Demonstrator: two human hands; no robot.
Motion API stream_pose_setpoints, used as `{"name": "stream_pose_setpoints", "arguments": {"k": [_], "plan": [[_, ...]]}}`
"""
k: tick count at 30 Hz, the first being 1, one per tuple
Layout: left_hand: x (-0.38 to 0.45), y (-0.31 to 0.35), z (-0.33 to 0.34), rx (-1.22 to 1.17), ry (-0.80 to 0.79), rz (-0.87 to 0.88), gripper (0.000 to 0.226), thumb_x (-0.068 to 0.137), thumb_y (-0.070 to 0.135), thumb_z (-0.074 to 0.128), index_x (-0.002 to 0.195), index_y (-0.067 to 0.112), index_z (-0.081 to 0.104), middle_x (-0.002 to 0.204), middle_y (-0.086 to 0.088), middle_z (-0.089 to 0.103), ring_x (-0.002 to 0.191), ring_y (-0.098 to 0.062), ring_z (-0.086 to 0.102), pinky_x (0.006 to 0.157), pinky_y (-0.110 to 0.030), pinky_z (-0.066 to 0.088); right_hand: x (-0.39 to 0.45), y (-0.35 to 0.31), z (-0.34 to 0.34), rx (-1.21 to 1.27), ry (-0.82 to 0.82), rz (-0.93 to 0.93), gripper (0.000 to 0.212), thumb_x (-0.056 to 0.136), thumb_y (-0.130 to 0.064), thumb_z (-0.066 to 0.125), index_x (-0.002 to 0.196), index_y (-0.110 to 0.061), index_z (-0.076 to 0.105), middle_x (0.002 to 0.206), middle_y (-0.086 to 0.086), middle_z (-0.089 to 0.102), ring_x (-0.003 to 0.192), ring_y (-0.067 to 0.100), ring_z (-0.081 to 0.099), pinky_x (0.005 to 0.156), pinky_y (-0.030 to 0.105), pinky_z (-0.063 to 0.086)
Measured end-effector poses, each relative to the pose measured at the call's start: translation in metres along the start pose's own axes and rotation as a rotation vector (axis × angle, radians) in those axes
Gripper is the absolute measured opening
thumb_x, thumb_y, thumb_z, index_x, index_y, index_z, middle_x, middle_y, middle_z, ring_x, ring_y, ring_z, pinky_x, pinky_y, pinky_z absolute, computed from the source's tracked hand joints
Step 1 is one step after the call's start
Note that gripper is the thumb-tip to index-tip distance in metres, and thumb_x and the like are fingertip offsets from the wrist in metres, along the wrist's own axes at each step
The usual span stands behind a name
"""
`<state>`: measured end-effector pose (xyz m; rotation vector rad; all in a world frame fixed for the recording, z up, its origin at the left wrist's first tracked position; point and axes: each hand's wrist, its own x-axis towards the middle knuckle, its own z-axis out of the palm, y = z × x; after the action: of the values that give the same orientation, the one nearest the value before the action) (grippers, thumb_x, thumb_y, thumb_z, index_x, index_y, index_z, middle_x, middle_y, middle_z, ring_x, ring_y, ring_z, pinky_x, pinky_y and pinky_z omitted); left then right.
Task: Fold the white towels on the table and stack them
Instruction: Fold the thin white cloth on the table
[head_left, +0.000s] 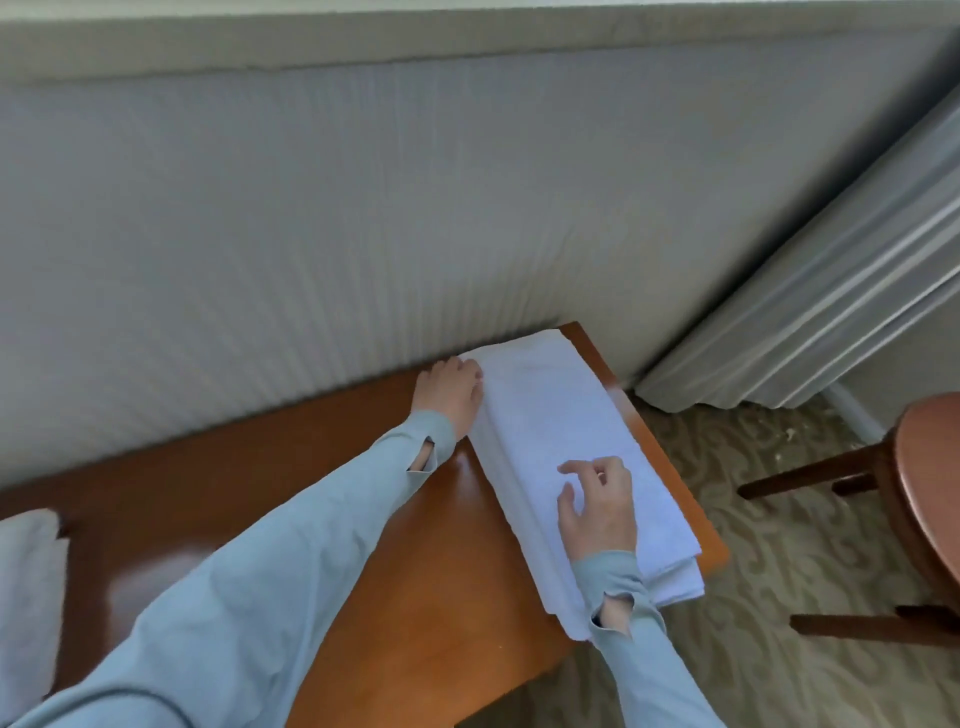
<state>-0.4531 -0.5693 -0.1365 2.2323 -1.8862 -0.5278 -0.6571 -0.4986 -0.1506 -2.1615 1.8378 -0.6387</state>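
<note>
A stack of folded white towels (566, 441) lies at the right end of the wooden table (322, 499). The left hand (451, 396) rests flat-fingered against the stack's far left edge. The right hand (597, 506) sits on top, fingers loosely bent, gripping nothing. Another white towel (28, 587) lies at the table's left end.

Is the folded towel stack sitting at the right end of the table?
Yes, the towel stack lies at the right end of the table, by its edge, under both hands.
</note>
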Motion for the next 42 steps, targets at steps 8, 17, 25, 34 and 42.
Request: {"name": "stream_pose_setpoints", "arguments": {"k": [8,17,25,34,42], "plan": [[-0.116,-0.109,-0.045,0.138,-0.103,-0.180,0.031,0.091,0.015,0.041,0.119,0.018,0.054,0.122,-0.006,0.053,0.117,-0.027,0.046,0.095,-0.036,0.034,0.024,-0.126,0.041,-0.050,-0.487,-0.233,0.026,0.087,-0.005,0.047,0.106,-0.011,0.064,0.111,0.008,0.054,0.111,0.025,0.048,0.090,0.031,0.042],[-0.302,-0.291,-0.092,0.089,-0.165,-0.603,0.034,0.093,0.013,0.040,0.124,0.021,0.054,0.127,-0.005,0.051,0.116,-0.026,0.050,0.095,-0.033,0.040,-0.062,-0.328,0.100,-0.317,-0.769,-0.584,0.027,0.089,-0.013,0.044,0.113,-0.018,0.057,0.119,0.007,0.054,0.112,0.029,0.052,0.091,0.032,0.043],[-0.416,-0.435,-0.124,0.147,-0.117,-0.828,0.037,0.092,0.015,0.041,0.129,0.016,0.045,0.128,-0.006,0.048,0.119,-0.026,0.045,0.095,-0.033,0.039,-0.175,-0.489,0.173,-0.427,-0.865,-0.860,0.037,0.087,-0.008,0.046,0.124,-0.011,0.048,0.126,0.012,0.048,0.119,0.031,0.045,0.094,0.039,0.041],[-0.440,-0.473,-0.076,-0.075,-0.049,-0.843,0.056,0.086,0.033,0.058,0.133,0.013,0.033,0.138,-0.011,0.028,0.115,-0.031,0.041,0.090,-0.036,0.048,-0.232,-0.538,0.238,-0.474,-0.877,-0.771,0.046,0.091,-0.009,0.046,0.136,-0.012,0.035,0.133,0.015,0.039,0.122,0.032,0.040,0.092,0.037,0.040],[-0.428,-0.475,-0.100,-0.127,0.008,-0.791,0.033,0.085,0.029,0.058,0.111,0.009,0.058,0.119,-0.007,0.048,0.107,-0.025,0.051,0.088,-0.033,0.046,-0.214,-0.527,0.227,-0.246,-0.811,-0.717,0.026,0.091,-0.020,0.041,0.115,-0.013,0.049,0.133,0.016,0.043,0.126,0.034,0.037,0.091,0.036,0.034]]}}
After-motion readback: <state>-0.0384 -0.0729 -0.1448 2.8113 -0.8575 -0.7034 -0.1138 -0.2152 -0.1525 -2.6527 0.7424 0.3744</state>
